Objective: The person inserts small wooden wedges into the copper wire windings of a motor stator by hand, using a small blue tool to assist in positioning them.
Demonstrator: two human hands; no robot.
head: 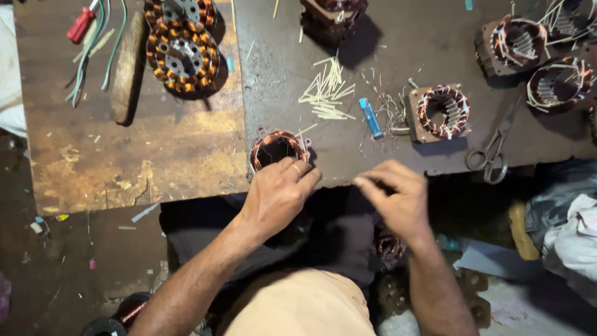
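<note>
My left hand [278, 193] grips the near side of a small motor stator [275, 148] wound with copper wire, which stands at the front edge of the dark metal bench [398, 37]. My right hand [398, 196] hovers to the right of it at the bench edge, its fingertips pinched together; whether a thin sliver sits between them cannot be told. A loose pile of pale insulation strips [326, 90] lies behind the stator, with a blue lighter [371, 118] beside it.
A square stator [443, 112] and scissors [494, 149] lie right of the lighter. More wound stators [538, 59] sit at the far right, and large ring stators [182, 53] rest on the wooden board [124, 155] at left with a red-handled screwdriver [81, 23] and wires.
</note>
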